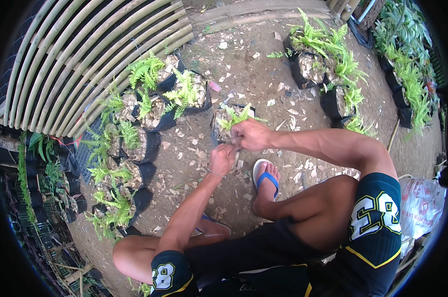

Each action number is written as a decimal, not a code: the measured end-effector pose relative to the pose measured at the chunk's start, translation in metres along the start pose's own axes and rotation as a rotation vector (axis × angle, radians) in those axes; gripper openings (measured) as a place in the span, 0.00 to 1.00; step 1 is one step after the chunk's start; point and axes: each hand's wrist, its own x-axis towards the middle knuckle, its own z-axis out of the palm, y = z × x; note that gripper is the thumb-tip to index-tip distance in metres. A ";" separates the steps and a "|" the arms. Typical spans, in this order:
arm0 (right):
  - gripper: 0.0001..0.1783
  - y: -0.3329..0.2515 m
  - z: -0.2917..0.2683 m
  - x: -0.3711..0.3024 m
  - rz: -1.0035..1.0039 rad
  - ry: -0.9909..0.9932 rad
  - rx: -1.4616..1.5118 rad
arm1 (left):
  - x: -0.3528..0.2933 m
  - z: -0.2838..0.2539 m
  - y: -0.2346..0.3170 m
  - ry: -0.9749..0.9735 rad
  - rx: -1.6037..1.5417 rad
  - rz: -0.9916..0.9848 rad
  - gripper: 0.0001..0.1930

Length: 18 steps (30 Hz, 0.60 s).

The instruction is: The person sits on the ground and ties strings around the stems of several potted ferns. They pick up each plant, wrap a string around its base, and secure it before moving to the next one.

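In front of me on the ground stands a black grow bag with a small bright green fern [237, 115] and pale wood chips in it. My left hand [222, 159] and my right hand [251, 135] meet at the near edge of this bag. The fingers of both are closed and pressed together. Whatever they pinch, perhaps the bag's rim, is too small and too covered by the fingers to make out. The fern's fronds reach out just beyond my right hand.
Several potted ferns in black bags [147, 143] form a curved row at the left, beside a bamboo slat panel [100, 59]. More bagged ferns [310, 69] stand at the far right. Wood chips litter the dirt. A filled white plastic sack [422, 205] lies by my right side.
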 end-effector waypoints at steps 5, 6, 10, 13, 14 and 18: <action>0.07 -0.005 -0.006 0.005 -0.032 -0.019 0.008 | -0.001 -0.001 -0.001 -0.014 0.034 -0.002 0.04; 0.08 -0.006 -0.010 0.006 -0.027 -0.037 0.011 | -0.002 0.000 0.000 0.006 0.022 0.001 0.05; 0.10 -0.016 -0.032 0.007 -0.126 -0.047 0.033 | -0.003 -0.001 0.001 0.000 0.030 0.026 0.07; 0.11 -0.027 -0.058 0.012 -0.041 -0.194 0.284 | -0.004 0.000 0.000 0.003 0.026 0.055 0.07; 0.15 -0.030 -0.068 0.011 -0.105 -0.253 0.539 | -0.003 0.000 -0.001 -0.004 0.037 0.055 0.07; 0.16 -0.046 -0.088 0.006 -0.139 -0.304 0.950 | -0.003 -0.001 -0.002 -0.020 0.051 0.037 0.08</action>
